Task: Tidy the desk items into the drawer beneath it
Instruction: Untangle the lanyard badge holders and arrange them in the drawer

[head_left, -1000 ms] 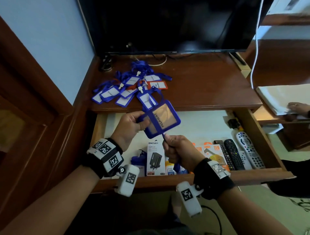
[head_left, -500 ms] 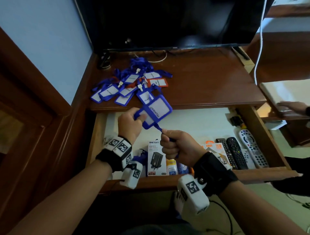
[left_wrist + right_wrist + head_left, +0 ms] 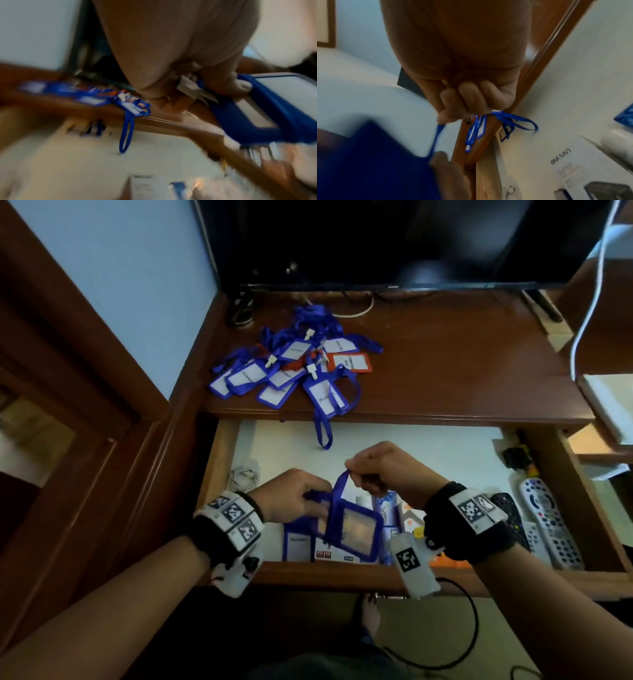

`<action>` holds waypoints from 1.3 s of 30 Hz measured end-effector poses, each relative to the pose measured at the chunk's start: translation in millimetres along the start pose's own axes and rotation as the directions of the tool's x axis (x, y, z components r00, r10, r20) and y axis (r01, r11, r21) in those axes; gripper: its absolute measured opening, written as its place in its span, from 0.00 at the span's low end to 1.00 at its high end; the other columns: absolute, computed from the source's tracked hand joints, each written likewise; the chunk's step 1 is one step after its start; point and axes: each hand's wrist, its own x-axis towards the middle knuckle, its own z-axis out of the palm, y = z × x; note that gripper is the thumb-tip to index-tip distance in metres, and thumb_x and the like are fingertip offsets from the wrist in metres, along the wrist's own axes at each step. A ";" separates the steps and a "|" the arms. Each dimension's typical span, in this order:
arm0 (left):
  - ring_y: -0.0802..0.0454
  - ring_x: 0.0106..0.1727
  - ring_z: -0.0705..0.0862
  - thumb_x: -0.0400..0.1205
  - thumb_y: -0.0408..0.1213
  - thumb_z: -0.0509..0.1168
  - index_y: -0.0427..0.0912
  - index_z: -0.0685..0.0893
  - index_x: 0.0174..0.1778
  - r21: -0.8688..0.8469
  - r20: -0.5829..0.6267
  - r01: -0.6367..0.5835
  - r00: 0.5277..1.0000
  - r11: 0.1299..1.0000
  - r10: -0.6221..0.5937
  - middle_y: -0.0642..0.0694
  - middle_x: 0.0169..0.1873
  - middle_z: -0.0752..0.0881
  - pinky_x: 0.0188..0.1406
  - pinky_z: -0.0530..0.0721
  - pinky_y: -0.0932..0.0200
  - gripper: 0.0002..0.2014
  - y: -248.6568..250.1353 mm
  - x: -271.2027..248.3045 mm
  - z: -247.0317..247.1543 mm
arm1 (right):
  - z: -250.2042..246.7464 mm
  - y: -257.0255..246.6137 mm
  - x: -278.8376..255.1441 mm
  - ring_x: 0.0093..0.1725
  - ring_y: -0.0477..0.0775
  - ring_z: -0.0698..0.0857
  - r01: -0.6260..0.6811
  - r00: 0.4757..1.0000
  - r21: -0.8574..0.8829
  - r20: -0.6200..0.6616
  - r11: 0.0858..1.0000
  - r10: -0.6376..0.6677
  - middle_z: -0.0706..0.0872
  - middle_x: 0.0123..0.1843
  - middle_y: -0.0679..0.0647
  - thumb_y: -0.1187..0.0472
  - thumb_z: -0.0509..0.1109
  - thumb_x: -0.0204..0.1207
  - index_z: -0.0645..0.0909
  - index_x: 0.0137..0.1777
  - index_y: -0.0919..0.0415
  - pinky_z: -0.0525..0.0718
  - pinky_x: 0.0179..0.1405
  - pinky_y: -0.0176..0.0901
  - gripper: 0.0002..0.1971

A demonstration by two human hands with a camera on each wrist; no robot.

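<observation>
A blue badge holder (image 3: 354,530) hangs low over the open drawer (image 3: 342,575), above the items at its front. My left hand (image 3: 294,496) pinches the holder's top edge and white clip (image 3: 192,86). My right hand (image 3: 380,470) grips its blue lanyard strap (image 3: 340,481) in a fist, also seen in the right wrist view as the strap (image 3: 436,138). A pile of blue badge holders (image 3: 291,364), with one red one (image 3: 351,361), lies on the desk's left part. One strap (image 3: 323,429) dangles over the desk edge.
In the drawer lie a white charger box (image 3: 583,169), another badge holder (image 3: 297,542), several remote controls (image 3: 544,522) at the right and a coiled white cable (image 3: 244,477) at the left. A dark screen (image 3: 394,237) stands at the desk's back. A white cable (image 3: 591,302) hangs at right.
Both hands have brought the badge holder down from above the desk edge into the front of the drawer. My right hand moved from below the holder to above it, still gripping the strap.
</observation>
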 end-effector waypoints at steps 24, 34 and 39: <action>0.49 0.42 0.83 0.81 0.26 0.65 0.38 0.82 0.44 -0.742 -0.208 0.253 0.794 0.621 -0.572 0.44 0.39 0.84 0.43 0.80 0.57 0.04 -98.9 -5.5 -21.7 | 9.3 27.2 135.3 0.20 0.50 0.70 -0.009 0.915 0.068 -0.402 0.998 0.036 0.76 0.21 0.52 0.70 0.67 0.73 0.77 0.26 0.61 0.67 0.24 0.38 0.14; 0.42 0.45 0.84 0.77 0.32 0.61 0.34 0.84 0.49 0.466 0.047 0.491 0.817 0.736 -0.575 0.37 0.44 0.83 0.43 0.79 0.55 0.09 -124.8 8.4 -1.6 | -11.5 9.6 221.6 0.78 0.69 0.59 -0.153 0.926 -0.717 -0.344 0.680 -0.154 0.57 0.83 0.59 0.55 0.74 0.71 0.65 0.77 0.55 0.67 0.71 0.66 0.35; 0.39 0.48 0.86 0.78 0.30 0.62 0.33 0.77 0.31 0.653 0.128 0.269 0.883 0.708 -0.452 0.34 0.45 0.85 0.46 0.83 0.53 0.09 -116.4 24.8 13.3 | -15.5 33.7 216.4 0.82 0.63 0.52 -0.247 0.930 -0.827 -0.348 0.505 -0.115 0.52 0.86 0.52 0.41 0.69 0.74 0.52 0.83 0.48 0.59 0.75 0.68 0.42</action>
